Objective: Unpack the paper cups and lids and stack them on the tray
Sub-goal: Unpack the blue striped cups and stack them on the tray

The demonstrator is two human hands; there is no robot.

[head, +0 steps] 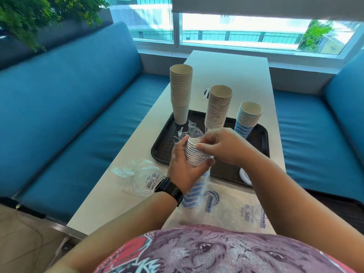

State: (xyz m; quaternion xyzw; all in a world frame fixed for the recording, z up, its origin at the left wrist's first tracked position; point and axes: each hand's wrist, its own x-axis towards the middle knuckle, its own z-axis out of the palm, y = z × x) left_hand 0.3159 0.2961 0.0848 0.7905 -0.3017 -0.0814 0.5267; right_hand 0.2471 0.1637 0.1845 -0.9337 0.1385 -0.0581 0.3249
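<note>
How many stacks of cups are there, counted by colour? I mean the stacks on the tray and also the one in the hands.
Plain beige stacks on the tray: 2, the tall stack and the middle stack.
Blue-striped stacks: 2, one on the tray and one held in both hands.
Total: 4 stacks.

A long white table [232,75] is flanked by blue cushioned benches [78,107] on both sides. A window [246,30] is seen beyond it, and green foliage [29,14] at upper left.

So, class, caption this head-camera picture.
Both hands unwrap a blue cup stack near three stacks on a black tray.
</note>
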